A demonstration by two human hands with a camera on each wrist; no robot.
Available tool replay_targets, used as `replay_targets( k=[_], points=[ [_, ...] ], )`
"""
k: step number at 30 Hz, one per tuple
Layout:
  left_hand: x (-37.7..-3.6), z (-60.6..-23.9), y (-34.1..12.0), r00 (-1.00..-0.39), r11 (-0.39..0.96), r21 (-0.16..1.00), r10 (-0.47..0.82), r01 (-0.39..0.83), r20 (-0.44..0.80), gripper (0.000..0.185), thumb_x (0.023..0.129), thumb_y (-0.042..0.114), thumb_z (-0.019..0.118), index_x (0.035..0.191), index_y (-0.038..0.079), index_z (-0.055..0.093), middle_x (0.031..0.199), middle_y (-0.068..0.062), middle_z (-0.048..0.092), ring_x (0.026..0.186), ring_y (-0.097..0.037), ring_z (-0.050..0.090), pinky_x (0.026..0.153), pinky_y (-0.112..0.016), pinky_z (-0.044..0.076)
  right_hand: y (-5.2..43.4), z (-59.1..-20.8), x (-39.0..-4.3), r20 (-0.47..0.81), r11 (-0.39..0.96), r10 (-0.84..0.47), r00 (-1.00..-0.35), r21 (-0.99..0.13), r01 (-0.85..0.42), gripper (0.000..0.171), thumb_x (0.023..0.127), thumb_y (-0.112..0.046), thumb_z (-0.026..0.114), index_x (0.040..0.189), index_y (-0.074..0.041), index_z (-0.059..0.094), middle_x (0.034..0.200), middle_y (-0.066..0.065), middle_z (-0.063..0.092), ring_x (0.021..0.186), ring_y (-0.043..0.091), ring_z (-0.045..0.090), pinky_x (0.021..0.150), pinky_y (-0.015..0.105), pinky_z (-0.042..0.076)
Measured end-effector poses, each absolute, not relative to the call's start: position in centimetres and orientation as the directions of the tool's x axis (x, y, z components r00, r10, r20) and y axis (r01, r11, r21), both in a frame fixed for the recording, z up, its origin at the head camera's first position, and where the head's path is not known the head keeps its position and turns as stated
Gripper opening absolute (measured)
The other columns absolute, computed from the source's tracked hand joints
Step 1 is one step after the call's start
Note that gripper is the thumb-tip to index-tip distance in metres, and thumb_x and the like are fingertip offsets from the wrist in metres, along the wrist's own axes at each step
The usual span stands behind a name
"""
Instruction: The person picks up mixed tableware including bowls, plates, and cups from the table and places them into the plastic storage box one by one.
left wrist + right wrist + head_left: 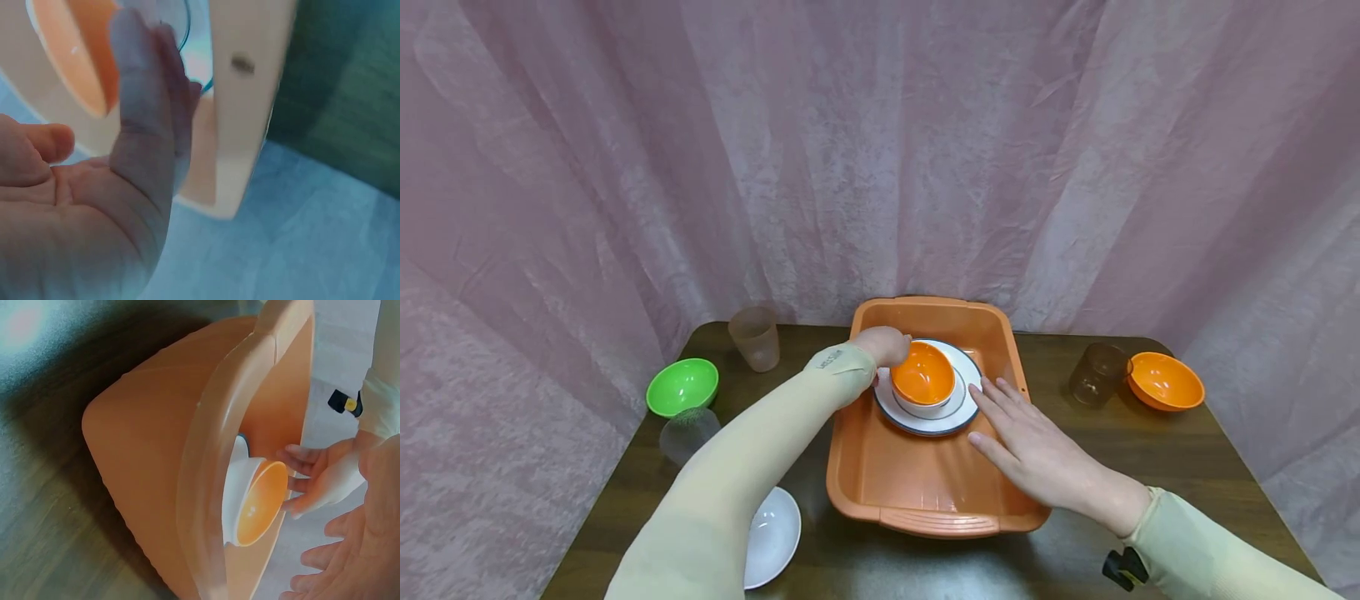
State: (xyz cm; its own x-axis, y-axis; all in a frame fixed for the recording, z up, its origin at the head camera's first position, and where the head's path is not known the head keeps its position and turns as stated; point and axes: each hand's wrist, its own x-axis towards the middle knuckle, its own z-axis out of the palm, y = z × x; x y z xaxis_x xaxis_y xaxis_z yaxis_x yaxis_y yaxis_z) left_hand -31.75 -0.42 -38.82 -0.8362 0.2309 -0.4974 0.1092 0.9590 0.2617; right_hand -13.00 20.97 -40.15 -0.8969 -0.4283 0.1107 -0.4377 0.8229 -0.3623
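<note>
1. Nearest the camera, right hand (1037,450) lies with straight, spread fingers (992,400) over the right side of the orange tub (925,492), fingertips at the white plate's (925,421) rim, grasping nothing.
2. Left hand (883,343) reaches in from the left; its fingers touch the far-left rim of the orange bowl (922,375), but whether they grip it I cannot tell.
3. That bowl sits on the plate, in the tub's far half.
4. Left of the tub stand a green bowl (682,385) and a clear cup (756,337); right of it, a brown cup (1097,375).
</note>
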Motion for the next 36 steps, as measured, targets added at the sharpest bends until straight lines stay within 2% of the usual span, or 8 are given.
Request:
replay_targets(
  k=[2, 5, 9, 11, 15, 21, 29, 36],
  points=[
    [-31.8, -38.3, -0.8, -0.856, 0.960, 0.225, 0.255, 0.168, -0.450, 0.058, 0.113, 0.042, 0.027, 0.156, 0.005, 0.042, 0.154, -0.011, 0.047, 0.097, -0.025, 0.072, 0.077, -0.032, 0.059, 21.2, -40.1, -13.0, 0.109, 0.827, -0.421, -0.901, -0.363, -0.430, 0.067, 0.108, -0.044, 0.049, 0.159, -0.003, 0.034, 0.163, 0.017, 0.032, 0.153, 0.038, 0.019, 0.119, 0.060, 0.021],
    [-31.8, -37.4, -1.6, -0.882, 0.957, 0.196, 0.275, 0.214, -0.383, 0.059, 0.113, 0.040, 0.030, 0.159, 0.003, 0.034, 0.159, -0.010, 0.043, 0.123, -0.024, 0.060, 0.102, -0.039, 0.050, 21.6, -40.1, -13.1, 0.103, 0.834, -0.410, -0.906, -0.360, -0.418, 0.068, 0.108, -0.046, 0.047, 0.159, -0.003, 0.034, 0.164, 0.016, 0.031, 0.154, 0.037, 0.018, 0.120, 0.059, 0.020],
    [-31.5, -36.7, -2.4, -0.880, 0.942, 0.210, 0.323, 0.262, -0.349, 0.058, 0.113, 0.036, 0.033, 0.158, -0.001, 0.032, 0.158, -0.014, 0.043, 0.140, -0.027, 0.046, 0.115, -0.042, 0.038, 22.1, -39.9, -13.1, 0.101, 0.837, -0.400, -0.911, -0.364, -0.408, 0.071, 0.108, -0.051, 0.044, 0.159, -0.003, 0.033, 0.165, 0.015, 0.029, 0.154, 0.036, 0.017, 0.120, 0.058, 0.020],
    [-31.1, -36.7, -2.8, -0.865, 0.924, 0.229, 0.371, 0.307, -0.337, 0.061, 0.113, 0.037, 0.033, 0.161, 0.001, 0.026, 0.160, -0.016, 0.038, 0.144, -0.029, 0.041, 0.117, -0.043, 0.035, 22.2, -39.8, -13.1, 0.104, 0.838, -0.399, -0.911, -0.362, -0.408, 0.071, 0.108, -0.052, 0.044, 0.160, -0.004, 0.033, 0.165, 0.015, 0.028, 0.154, 0.036, 0.017, 0.120, 0.058, 0.019],
    [-28.7, -37.0, -3.8, -0.825, 0.861, 0.180, 0.508, 0.476, -0.246, 0.068, 0.110, 0.050, 0.035, 0.166, 0.015, 0.016, 0.168, -0.017, 0.022, 0.151, -0.036, 0.027, 0.121, -0.050, 0.026, 22.5, -39.5, -13.0, 0.101, 0.847, -0.415, -0.904, -0.319, -0.425, 0.070, 0.107, -0.051, 0.045, 0.160, -0.007, 0.033, 0.167, 0.014, 0.024, 0.155, 0.035, 0.014, 0.122, 0.055, 0.016],
    [-23.7, -37.3, -6.4, -0.712, 0.712, -0.008, 0.701, 0.702, -0.034, 0.072, 0.105, 0.062, 0.039, 0.164, 0.025, 0.026, 0.170, -0.011, 0.017, 0.153, -0.037, 0.021, 0.121, -0.060, 0.016, 23.2, -38.7, -12.5, 0.110, 0.858, -0.450, -0.886, -0.223, -0.463, 0.071, 0.107, -0.053, 0.046, 0.161, -0.010, 0.032, 0.168, 0.012, 0.020, 0.155, 0.036, 0.013, 0.123, 0.053, 0.012],
    [-19.5, -37.6, -10.6, -0.609, 0.623, -0.075, 0.779, 0.778, 0.148, 0.076, 0.101, 0.068, 0.040, 0.163, 0.024, 0.032, 0.171, -0.007, 0.009, 0.156, -0.030, 0.012, 0.122, -0.059, 0.003, 24.0, -38.2, -12.0, 0.141, 0.857, -0.494, -0.858, -0.085, -0.508, 0.073, 0.104, -0.057, 0.048, 0.164, -0.020, 0.028, 0.170, 0.009, 0.018, 0.155, 0.037, 0.009, 0.124, 0.048, -0.005],
    [-16.5, -38.4, -12.1, -0.576, 0.591, -0.091, 0.804, 0.802, 0.147, 0.079, 0.100, 0.072, 0.037, 0.163, 0.025, 0.031, 0.171, -0.008, 0.013, 0.157, -0.029, 0.006, 0.122, -0.061, 0.005, 24.6, -38.4, -10.8, 0.195, 0.835, -0.539, -0.820, -0.001, -0.550, 0.077, 0.101, -0.057, 0.056, 0.163, -0.020, 0.031, 0.171, 0.006, 0.014, 0.156, 0.037, 0.006, 0.123, 0.051, -0.005]
  ],
)
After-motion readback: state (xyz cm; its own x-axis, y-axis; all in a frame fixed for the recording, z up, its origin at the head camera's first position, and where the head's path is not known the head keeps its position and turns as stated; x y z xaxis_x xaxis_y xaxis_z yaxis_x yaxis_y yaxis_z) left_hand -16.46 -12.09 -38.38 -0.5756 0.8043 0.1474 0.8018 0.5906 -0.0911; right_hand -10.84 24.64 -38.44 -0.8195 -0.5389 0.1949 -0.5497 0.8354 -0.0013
